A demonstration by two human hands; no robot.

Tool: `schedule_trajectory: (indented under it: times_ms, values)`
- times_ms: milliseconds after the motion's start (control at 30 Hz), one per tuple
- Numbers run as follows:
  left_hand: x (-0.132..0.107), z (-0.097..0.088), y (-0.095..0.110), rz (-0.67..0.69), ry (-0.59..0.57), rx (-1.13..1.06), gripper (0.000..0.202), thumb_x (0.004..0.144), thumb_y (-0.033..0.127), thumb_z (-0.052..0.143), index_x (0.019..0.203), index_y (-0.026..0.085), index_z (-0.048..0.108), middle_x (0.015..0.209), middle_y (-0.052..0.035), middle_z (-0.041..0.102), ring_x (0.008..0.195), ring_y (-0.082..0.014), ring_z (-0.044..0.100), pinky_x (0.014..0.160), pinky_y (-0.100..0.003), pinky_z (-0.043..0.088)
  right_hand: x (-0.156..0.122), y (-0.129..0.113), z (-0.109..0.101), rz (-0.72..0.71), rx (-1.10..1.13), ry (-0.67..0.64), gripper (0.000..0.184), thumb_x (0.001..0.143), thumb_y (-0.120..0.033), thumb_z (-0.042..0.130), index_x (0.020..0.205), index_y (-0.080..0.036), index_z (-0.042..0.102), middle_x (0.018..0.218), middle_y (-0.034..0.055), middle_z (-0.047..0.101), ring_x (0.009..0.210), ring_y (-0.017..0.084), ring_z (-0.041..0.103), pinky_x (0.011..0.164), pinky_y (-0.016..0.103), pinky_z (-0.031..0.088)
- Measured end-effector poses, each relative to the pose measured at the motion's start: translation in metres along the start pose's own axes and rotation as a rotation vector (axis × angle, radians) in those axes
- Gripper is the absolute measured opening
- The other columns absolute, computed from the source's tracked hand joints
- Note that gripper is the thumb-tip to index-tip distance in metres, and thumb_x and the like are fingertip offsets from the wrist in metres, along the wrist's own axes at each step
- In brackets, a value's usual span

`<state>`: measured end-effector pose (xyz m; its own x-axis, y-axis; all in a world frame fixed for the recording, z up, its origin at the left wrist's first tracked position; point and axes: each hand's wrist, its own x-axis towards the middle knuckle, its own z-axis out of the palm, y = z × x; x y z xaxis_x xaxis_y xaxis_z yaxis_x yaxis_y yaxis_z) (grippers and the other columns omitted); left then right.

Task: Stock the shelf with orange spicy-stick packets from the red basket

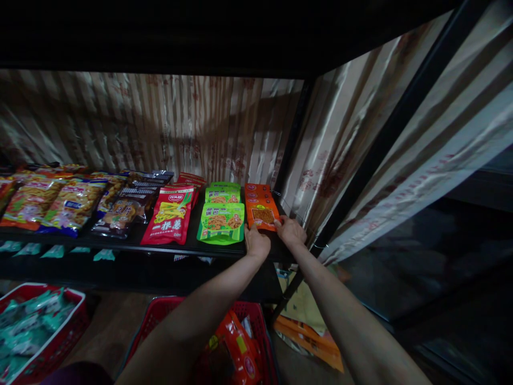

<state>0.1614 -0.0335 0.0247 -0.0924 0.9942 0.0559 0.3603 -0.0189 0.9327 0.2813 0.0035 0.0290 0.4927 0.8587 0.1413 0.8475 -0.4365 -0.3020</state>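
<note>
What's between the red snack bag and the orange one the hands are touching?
Green snack packets lie between the red packet and the orange packet, as the head view shows. The left hand and right hand touch the orange one.

Both hands at the dark shelf point(168, 247) front edge: left hand point(257, 241) and right hand point(290, 231) touch the near corners of an orange snack packet point(262, 215). Green packet point(222, 222) just beside, red packet point(170, 216) further left. Red basket point(256, 321) below, holding orange packets.
</note>
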Motion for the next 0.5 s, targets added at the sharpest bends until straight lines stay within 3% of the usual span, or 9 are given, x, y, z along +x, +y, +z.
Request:
schedule_trajectory:
  times_ms: [67,167,233,300,400,500]
  values:
    - [-0.01,-0.002,-0.002,0.069,-0.009,-0.022,0.052,0.07,0.002,0.05,0.122,0.003,0.052,0.139,-0.0231,0.037,0.127,-0.0259,0.042,0.108,-0.029,0.03,-0.005,-0.001,-0.003,0.011,-0.005,0.007,0.049,0.087,-0.051,0.037,0.127,-0.025,0.051,0.119,0.0146,0.055,0.107,0.03,0.058,0.084,0.042,0.046]
    - [-0.034,-0.01,-0.006,0.186,-0.064,-0.087,0.049,0.07,0.001,0.046,0.118,0.008,0.055,0.143,-0.0193,0.031,0.1,-0.0182,0.06,0.1,-0.028,0.041,-0.012,-0.001,-0.007,0.019,-0.017,0.016,0.051,0.088,-0.051,0.036,0.129,-0.023,0.048,0.122,0.0147,0.052,0.107,0.031,0.057,0.087,0.042,0.045]
    - [-0.057,-0.02,-0.014,0.25,-0.112,-0.116,0.044,0.071,0.0,0.043,0.111,0.012,0.058,0.143,-0.0165,0.03,0.088,-0.0133,0.062,0.094,-0.028,0.046,-0.019,0.001,-0.01,0.004,-0.033,0.026,0.051,0.088,-0.049,0.037,0.129,-0.021,0.048,0.123,0.0156,0.051,0.106,0.031,0.057,0.088,0.042,0.044]
    - [-0.082,-0.031,-0.031,0.29,-0.148,-0.142,0.04,0.072,0.0,0.041,0.103,0.015,0.061,0.141,-0.0134,0.035,0.087,-0.0122,0.061,0.092,-0.028,0.047,-0.03,0.002,-0.014,-0.017,-0.044,0.03,0.05,0.088,-0.046,0.039,0.129,-0.02,0.048,0.123,0.0164,0.05,0.104,0.031,0.058,0.087,0.042,0.044]
    - [-0.118,-0.047,-0.079,0.298,-0.247,-0.16,0.036,0.075,0.001,0.038,0.097,0.016,0.062,0.135,-0.0113,0.043,0.085,-0.012,0.062,0.085,-0.027,0.05,-0.064,-0.004,-0.018,-0.085,-0.016,0.092,0.047,0.087,-0.041,0.041,0.129,-0.02,0.048,0.121,0.0155,0.049,0.098,0.03,0.06,0.082,0.042,0.046]
    - [-0.146,-0.062,-0.148,0.19,-0.326,0.023,0.03,0.077,0.003,0.04,0.092,0.014,0.064,0.119,-0.0126,0.056,0.096,-0.0177,0.06,0.093,-0.034,0.046,-0.118,-0.02,-0.012,-0.299,0.099,0.19,0.047,0.087,-0.035,0.042,0.13,-0.019,0.045,0.12,0.015,0.049,0.093,0.027,0.061,0.077,0.039,0.048]
